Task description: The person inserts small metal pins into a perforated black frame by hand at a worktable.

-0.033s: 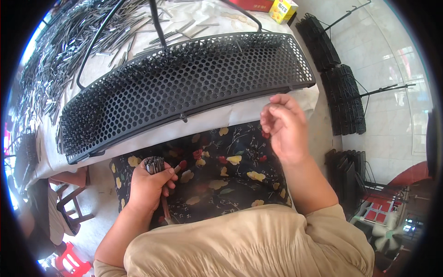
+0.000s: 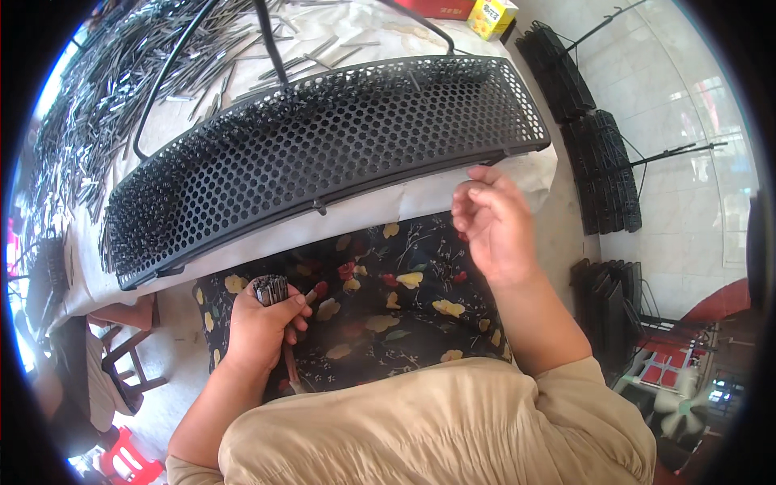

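Note:
My left hand is closed around a bundle of thin dark strips, their ends sticking up past the thumb. It rests above the dark flowered cloth over my lap. My right hand is raised just below the right front edge of a curved black perforated metal panel. Its fingers are loosely bent and partly apart, with nothing visible in them. Many dark strip ends crowd the holes along the panel's left end and far side; the holes in the middle and toward the front look unfilled.
A large heap of loose dark strips covers the table's far left. Black rods rise behind the panel. A yellow box stands at the back right. Stacked black panels are on the floor to the right, near a pale fan.
My right hand has shifted very slightly left. The left hand still holds its bundle, and the panel looks the same.

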The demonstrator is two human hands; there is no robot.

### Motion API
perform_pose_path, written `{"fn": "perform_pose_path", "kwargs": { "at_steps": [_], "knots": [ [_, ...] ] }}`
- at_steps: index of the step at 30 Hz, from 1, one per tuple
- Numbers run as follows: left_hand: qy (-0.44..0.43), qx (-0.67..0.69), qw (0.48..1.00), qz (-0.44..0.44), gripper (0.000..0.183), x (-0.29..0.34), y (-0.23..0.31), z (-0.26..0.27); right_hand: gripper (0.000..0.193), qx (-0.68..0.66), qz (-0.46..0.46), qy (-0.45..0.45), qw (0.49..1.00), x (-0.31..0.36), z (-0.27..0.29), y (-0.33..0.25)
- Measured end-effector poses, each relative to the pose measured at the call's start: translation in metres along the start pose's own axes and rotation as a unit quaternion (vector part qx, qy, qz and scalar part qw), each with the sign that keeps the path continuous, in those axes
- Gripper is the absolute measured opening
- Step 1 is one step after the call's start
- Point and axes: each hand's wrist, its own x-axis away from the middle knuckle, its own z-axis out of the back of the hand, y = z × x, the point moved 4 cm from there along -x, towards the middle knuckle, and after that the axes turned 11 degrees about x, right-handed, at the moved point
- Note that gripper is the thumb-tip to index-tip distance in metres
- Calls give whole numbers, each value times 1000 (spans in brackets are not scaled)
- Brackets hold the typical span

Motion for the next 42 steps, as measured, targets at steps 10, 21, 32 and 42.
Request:
{"fn": "perform_pose_path", "kwargs": {
  "at_steps": [10, 21, 32, 42],
  "knots": [
    [12, -10, 1000, -8, 4, 1, 0, -3, 31, -216, -79, -78, 970, -10, -5, 35],
    [-11, -27, 999, 16, 5, -7, -1, -16, 47, -425, -91, -312, 845, -7, -24, 50],
    [7, -25, 1000, 7, 4, -4, 1, -14, 34, 84, -23, -90, 992, 20, 6, 37],
    [25, -62, 998, -5, 6, -4, 1, -18, 52, 672, 442, 61, 591, 2, -27, 21]
  ]
}}
